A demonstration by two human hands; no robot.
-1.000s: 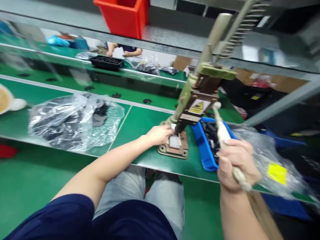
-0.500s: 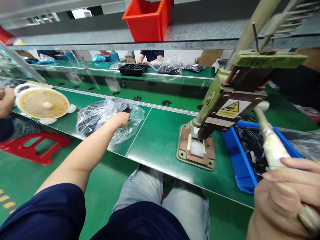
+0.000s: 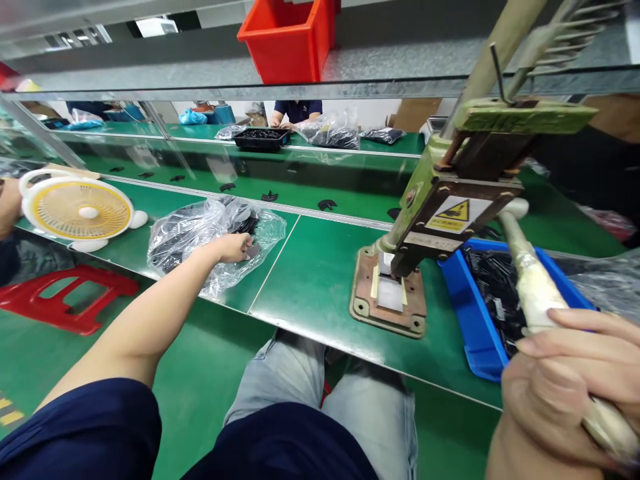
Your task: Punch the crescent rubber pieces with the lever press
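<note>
My left hand (image 3: 234, 247) is over the mouth of a clear plastic bag (image 3: 193, 230) that holds black parts. Its fingers pinch a small dark flat piece (image 3: 254, 251). On the right, my right hand (image 3: 565, 387) is wrapped round the pale, wrapped lever handle (image 3: 540, 293) of a green hand press (image 3: 425, 193). Beneath the press head, a whitish block (image 3: 390, 295) sits on the brown base plate (image 3: 364, 293), apart from both hands.
A blue bin (image 3: 465, 320) of black parts stands right of the press. Left of the bag are a yellow-and-white fan (image 3: 85, 210) and another person's hand (image 3: 9, 207). Several black curved parts lie on the green strip behind. A red bin (image 3: 287, 47) sits on the shelf above.
My left hand has shifted slightly down in the bag, and a dark piece now shows at its fingertips. My right hand stays on the lever; the whole view has moved slightly.
</note>
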